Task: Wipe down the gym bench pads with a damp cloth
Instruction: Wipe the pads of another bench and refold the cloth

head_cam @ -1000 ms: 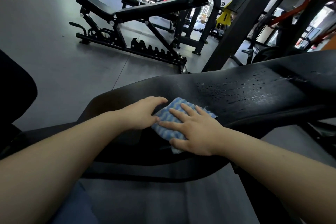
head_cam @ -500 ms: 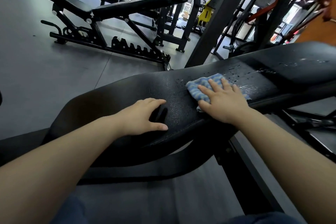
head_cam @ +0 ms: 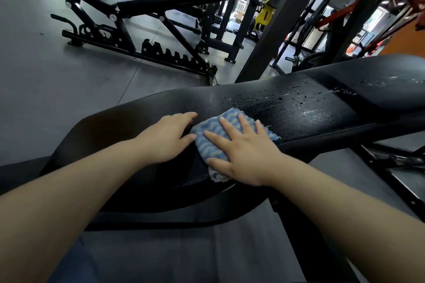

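Your right hand [head_cam: 247,156] lies flat on the blue-and-white cloth [head_cam: 212,135], fingers straight and spread, pressing it onto the black bench pad [head_cam: 287,112]; its grip is wide, palm down, with nothing curled round the fabric. The cloth sits on the near half of the pad, its lower edge draped over the pad's front rim under your thumb. Your left hand [head_cam: 165,139] rests on the bench just beside the cloth, fingers loosely bent and holding nothing, the thumb tip touching or nearly touching the cloth's left edge. Wet streaks and droplets [head_cam: 296,101] glisten on the pad to the right of the cloth. Beyond, on the grey floor [head_cam: 57,80], stands a second adjustable bench [head_cam: 142,4], with black rack uprights [head_cam: 279,18] behind the pad.
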The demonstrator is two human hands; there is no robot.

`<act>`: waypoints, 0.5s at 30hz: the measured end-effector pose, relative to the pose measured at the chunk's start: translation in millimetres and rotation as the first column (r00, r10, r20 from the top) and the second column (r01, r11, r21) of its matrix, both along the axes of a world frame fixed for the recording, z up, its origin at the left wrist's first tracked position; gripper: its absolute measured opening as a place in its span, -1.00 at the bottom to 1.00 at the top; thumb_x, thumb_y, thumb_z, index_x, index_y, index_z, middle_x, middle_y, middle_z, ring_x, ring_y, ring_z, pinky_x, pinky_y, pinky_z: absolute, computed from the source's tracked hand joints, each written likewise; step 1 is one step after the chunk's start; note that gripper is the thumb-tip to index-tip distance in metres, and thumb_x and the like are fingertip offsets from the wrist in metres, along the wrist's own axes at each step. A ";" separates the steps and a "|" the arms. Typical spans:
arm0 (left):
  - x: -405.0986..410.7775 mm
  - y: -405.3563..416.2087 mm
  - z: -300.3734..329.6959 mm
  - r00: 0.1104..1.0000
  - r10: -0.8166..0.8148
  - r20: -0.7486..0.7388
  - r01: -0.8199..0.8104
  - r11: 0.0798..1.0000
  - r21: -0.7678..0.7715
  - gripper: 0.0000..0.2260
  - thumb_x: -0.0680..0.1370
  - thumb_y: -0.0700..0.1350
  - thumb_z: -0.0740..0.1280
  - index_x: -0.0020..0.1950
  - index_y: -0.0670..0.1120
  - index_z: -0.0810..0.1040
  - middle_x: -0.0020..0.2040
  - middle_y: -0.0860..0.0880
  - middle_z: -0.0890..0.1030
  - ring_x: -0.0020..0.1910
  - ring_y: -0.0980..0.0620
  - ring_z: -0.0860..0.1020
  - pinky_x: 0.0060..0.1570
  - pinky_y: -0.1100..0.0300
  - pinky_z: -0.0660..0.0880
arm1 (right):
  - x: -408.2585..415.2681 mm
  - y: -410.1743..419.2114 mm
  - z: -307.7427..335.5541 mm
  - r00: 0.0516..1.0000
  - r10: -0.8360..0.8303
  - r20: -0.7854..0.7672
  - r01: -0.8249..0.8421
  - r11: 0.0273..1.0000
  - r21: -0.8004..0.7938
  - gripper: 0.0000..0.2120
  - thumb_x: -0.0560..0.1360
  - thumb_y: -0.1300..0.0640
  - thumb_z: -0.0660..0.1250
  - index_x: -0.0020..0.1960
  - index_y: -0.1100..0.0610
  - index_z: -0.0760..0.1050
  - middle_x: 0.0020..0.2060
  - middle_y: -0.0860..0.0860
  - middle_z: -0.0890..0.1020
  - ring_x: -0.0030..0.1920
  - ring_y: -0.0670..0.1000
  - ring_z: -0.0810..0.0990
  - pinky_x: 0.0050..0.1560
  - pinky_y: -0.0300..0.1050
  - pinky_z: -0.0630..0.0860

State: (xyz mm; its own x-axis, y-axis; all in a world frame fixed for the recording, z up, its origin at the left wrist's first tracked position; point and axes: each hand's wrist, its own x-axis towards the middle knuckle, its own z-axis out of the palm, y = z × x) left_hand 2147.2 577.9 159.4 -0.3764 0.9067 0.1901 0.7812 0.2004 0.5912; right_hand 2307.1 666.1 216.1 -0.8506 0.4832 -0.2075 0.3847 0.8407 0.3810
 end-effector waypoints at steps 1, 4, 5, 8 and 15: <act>-0.5 0.2 -0.7 1.000 0.013 0.002 -0.013 1.000 -0.013 -0.48 0.58 0.01 0.23 0.50 -0.05 0.18 0.40 -0.07 0.36 0.39 -0.07 0.30 0.36 0.01 0.26 | -7.3 7.2 1.2 1.000 -0.014 0.004 0.014 1.000 -0.010 -0.40 0.52 -0.36 -0.09 0.51 -0.25 -0.14 0.54 0.01 -0.17 0.51 0.24 -0.23 0.43 0.31 -0.21; 0.6 -1.2 -0.8 1.000 0.004 -0.007 -0.004 0.998 -0.063 -0.43 0.56 0.10 0.22 0.50 -0.04 0.14 0.41 -0.05 0.33 0.40 -0.08 0.25 0.37 0.03 0.23 | -31.6 33.0 4.7 0.999 -0.052 0.011 0.053 0.998 -0.021 -0.42 0.52 -0.36 -0.09 0.50 -0.28 -0.13 0.54 -0.01 -0.16 0.51 0.22 -0.21 0.43 0.32 -0.21; 0.7 -1.8 -0.6 1.000 -0.011 -0.024 0.009 0.996 -0.086 -0.41 0.55 0.14 0.21 0.51 -0.03 0.13 0.43 -0.04 0.31 0.41 -0.07 0.23 0.37 0.02 0.23 | -40.6 41.6 5.2 0.998 -0.065 0.013 0.065 0.998 -0.018 -0.42 0.53 -0.36 -0.09 0.50 -0.29 -0.12 0.54 -0.01 -0.16 0.51 0.22 -0.21 0.43 0.32 -0.21; -0.1 -2.3 -0.2 0.995 -0.046 -0.093 0.031 0.987 -0.159 -0.36 0.52 0.22 0.18 0.52 -0.02 0.12 0.47 0.03 0.21 0.45 -0.01 0.16 0.39 0.01 0.21 | -67.5 64.4 6.4 0.995 -0.097 0.008 0.097 0.995 -0.007 -0.43 0.53 -0.36 -0.08 0.49 -0.30 -0.12 0.55 -0.02 -0.15 0.51 0.23 -0.20 0.43 0.33 -0.21; -4.1 -1.0 1.4 0.993 -0.088 -0.083 0.069 0.975 -0.212 -0.37 0.51 0.26 0.17 0.51 0.05 0.13 0.48 0.09 0.15 0.45 0.04 0.12 0.40 0.03 0.21 | -120.0 96.0 6.6 0.978 -0.206 -0.023 0.205 0.978 -0.026 -0.43 0.53 -0.36 -0.09 0.50 -0.29 -0.10 0.54 -0.02 -0.15 0.51 0.25 -0.22 0.41 0.38 -0.23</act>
